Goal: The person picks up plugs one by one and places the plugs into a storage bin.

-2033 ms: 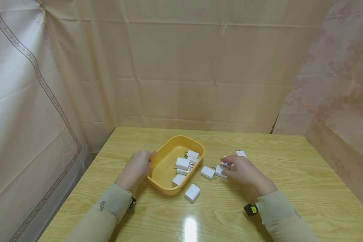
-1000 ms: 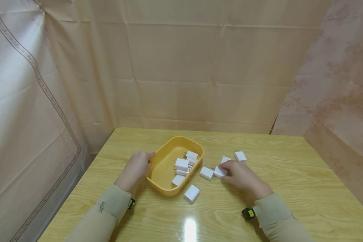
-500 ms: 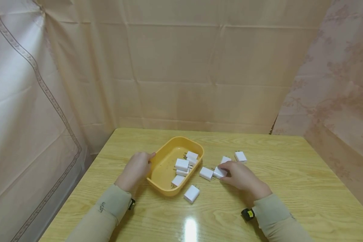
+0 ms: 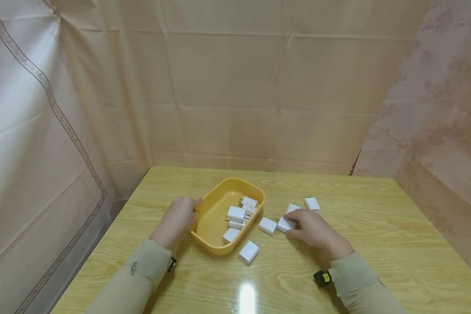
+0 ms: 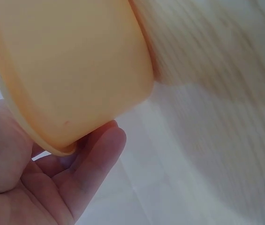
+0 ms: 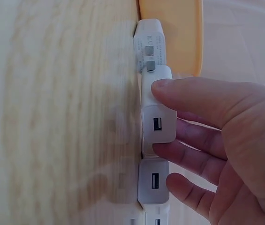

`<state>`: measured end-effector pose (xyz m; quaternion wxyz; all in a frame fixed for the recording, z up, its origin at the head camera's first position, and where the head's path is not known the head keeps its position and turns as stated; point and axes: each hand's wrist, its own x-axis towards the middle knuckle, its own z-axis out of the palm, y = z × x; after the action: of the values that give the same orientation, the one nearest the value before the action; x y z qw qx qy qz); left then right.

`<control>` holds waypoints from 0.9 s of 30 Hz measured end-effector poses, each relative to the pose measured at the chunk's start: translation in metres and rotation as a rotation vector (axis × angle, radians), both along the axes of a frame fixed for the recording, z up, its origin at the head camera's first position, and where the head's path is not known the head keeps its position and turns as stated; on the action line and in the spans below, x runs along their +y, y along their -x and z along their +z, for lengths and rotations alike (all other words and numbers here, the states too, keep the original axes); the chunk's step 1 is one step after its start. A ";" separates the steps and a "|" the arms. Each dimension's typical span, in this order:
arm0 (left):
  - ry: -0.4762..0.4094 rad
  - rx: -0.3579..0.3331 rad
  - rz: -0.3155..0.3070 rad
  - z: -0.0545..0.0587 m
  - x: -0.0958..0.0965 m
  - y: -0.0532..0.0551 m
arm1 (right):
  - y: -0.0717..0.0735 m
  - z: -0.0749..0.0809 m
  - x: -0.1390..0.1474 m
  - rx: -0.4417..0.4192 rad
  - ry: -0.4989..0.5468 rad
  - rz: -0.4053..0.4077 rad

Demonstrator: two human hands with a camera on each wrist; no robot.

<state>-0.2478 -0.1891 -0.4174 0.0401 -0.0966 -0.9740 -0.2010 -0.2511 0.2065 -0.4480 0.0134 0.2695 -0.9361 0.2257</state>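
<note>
So the left hand (image 4: pixel 176 220) has the yellow bin (image 4: pixel 212 216) by its rim on the side facing the tabletop's left edge, fingers curled under the lip from outside. The bin sits on the tabletop (image 4: pixel 377 231) a bit left of the middle, fairly close to the far edge, and it's angled rather than lined up with the edges. I count five chargers (image 4: pixel 236 213) in there, kinda heaped along the wall that faces the tabletop's right edge, prongs poking out in different directions.

Right hand (image 4: pixel 318 229) is pinching a white charger (image 4: pixel 285 225) between thumb and fingers, grip pretty narrow. You can see its USB port in the right wrist view. It's right down by the wood, but I honestly can't tell if it's touching.

Four more are loose on the tabletop. One (image 4: pixel 267 226) is between the bin and the pinched one, another (image 4: pixel 293 208) is just past it toward the far edge and partly hidden by the fingers. A third (image 4: pixel 312 203) is further over toward the far right corner, prongs facing the far edge. The last (image 4: pixel 249 252) is just beside the bin, on the side closer to the person.

Pale cloth (image 4: pixel 235 96) hangs behind the far edge.
</note>
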 end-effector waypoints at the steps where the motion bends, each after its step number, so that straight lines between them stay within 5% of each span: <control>1: 0.001 0.000 0.001 0.000 0.000 0.000 | 0.000 0.000 0.000 -0.006 0.008 -0.003; 11: -0.023 -0.039 0.034 0.004 0.005 0.003 | -0.002 0.008 0.007 -0.009 0.082 0.003; 20: 0.042 0.080 -0.037 0.008 0.003 0.012 | 0.003 0.023 0.011 0.006 0.087 -0.035; 27: 0.029 0.023 -0.029 0.013 0.004 0.018 | 0.007 0.041 0.011 0.031 0.043 -0.024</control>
<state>-0.2660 -0.1856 -0.4043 0.0470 -0.1138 -0.9747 -0.1864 -0.2582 0.2179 -0.4067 0.0363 0.2612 -0.9338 0.2417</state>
